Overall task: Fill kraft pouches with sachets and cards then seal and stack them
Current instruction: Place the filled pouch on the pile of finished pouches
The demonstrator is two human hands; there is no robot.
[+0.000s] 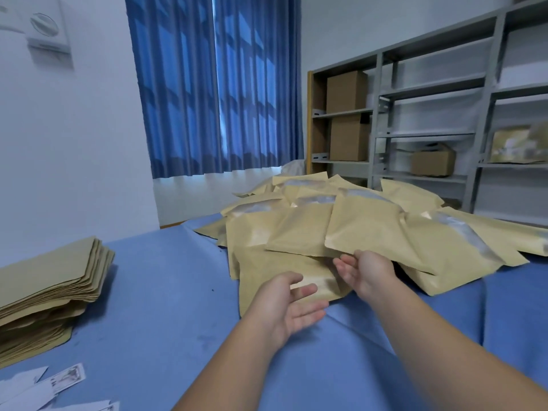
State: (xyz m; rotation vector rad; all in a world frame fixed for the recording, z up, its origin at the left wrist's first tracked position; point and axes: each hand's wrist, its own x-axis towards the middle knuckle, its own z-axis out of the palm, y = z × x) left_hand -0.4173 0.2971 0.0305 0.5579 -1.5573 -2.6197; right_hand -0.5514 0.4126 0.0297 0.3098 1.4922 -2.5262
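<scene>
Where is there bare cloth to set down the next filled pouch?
Bare blue cloth lies between the flat pouch stack and the filled pile, also at near right. Crowded: the pile ahead, and cards at near left.

**Curtains, shelving and boxes**

Blue curtains (219, 93) hang closed at the back. To their right, grey metal shelving (483, 114) holds two tall cardboard boxes (347, 91), one above the other, and a smaller box (433, 163). A blue cloth (166, 277) covers the counter.

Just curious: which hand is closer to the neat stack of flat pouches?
Left. The left hand is right of the stack, across bare cloth; the right hand is farther right, at the loose pile.
</scene>
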